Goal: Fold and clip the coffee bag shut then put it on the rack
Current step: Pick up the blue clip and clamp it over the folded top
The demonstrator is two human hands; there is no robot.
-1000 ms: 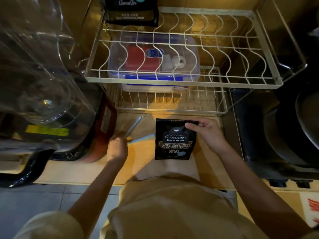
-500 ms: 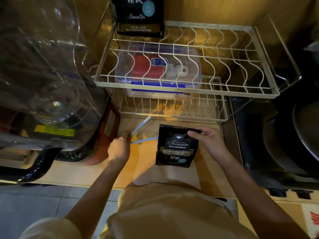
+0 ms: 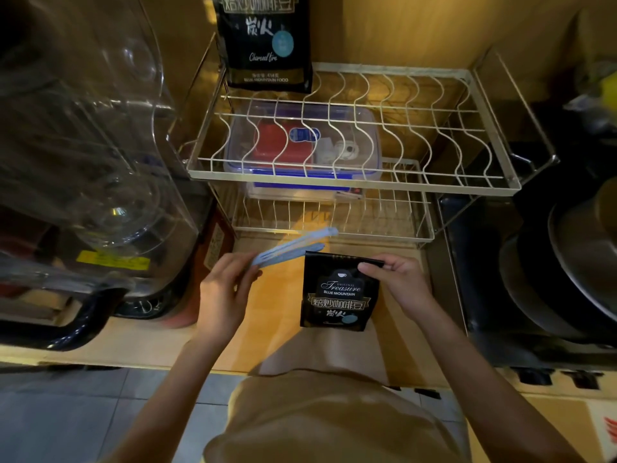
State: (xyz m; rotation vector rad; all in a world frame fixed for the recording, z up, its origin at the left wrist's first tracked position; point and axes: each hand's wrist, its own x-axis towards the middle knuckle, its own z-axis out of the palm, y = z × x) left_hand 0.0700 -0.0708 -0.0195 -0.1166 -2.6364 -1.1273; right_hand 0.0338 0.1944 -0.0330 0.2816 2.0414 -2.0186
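A small black coffee bag stands upright on the wooden counter, its top folded over. My right hand pinches the folded top at the bag's right corner. My left hand holds a long light-blue sealing clip by one end, its two arms slightly apart, the free end just left of and above the bag's top. The white wire rack stands behind, with a second, larger black coffee bag upright on its upper tier at the back left.
A clear plastic box with a blue rim sits on the rack's lower tier. A large clear appliance fills the left side. Dark pans sit on a stove to the right. The counter edge runs in front of me.
My left hand has lifted the blue clip off the counter and swung it right, toward the bag's folded top. My right hand keeps holding the fold. The view has tilted slightly.
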